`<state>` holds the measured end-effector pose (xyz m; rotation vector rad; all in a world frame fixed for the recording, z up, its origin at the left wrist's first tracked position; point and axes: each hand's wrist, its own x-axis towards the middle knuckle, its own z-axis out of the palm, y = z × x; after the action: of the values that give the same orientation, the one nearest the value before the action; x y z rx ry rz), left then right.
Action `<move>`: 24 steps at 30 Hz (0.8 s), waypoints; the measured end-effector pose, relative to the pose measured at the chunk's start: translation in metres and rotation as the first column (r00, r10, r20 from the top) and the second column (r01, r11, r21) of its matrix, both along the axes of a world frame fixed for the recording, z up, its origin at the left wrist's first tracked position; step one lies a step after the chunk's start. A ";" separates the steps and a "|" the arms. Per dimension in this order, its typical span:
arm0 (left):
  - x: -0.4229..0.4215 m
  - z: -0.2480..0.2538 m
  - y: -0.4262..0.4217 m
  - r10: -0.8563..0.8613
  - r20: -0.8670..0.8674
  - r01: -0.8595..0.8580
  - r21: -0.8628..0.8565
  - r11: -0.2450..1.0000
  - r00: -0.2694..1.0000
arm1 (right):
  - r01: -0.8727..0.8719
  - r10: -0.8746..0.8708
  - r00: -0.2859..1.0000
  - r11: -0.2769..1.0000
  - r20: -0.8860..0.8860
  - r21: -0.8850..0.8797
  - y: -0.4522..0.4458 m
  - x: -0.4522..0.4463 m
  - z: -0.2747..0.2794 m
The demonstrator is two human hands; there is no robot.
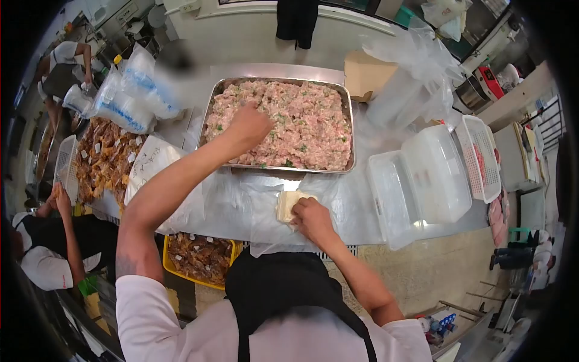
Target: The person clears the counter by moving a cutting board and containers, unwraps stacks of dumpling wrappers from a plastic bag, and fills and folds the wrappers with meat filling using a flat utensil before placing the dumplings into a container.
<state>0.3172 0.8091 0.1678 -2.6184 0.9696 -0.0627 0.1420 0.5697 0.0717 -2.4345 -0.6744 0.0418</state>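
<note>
A large metal tray [352,158] full of pink minced meat [301,123] with green bits stands on the steel table. My left hand [250,123] reaches over its left part, with fingertips down in the meat; what they hold is hidden. Nearer to me, a small stack of pale square wrappers [286,207] lies on clear plastic sheeting. My right hand [311,218] is closed at the right edge of that stack, fingers pinched on it.
Translucent plastic containers [434,175] and a white basket [479,158] stand at the right. Plastic bags [129,90] and browned meat [108,160] are at the left. A yellow crate [181,279] sits below the table edge. A co-worker [54,241] is at the far left.
</note>
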 end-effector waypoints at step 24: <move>-0.040 -0.037 -0.034 0.075 -0.318 -0.203 -0.393 0.897 0.945 | 0.695 0.408 0.680 -0.093 -0.609 0.713 -0.062 -0.004 -0.020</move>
<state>0.2770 0.7751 0.1312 -3.1624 0.9398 0.1826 0.1381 0.5081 0.0519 -0.6494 0.1626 0.2709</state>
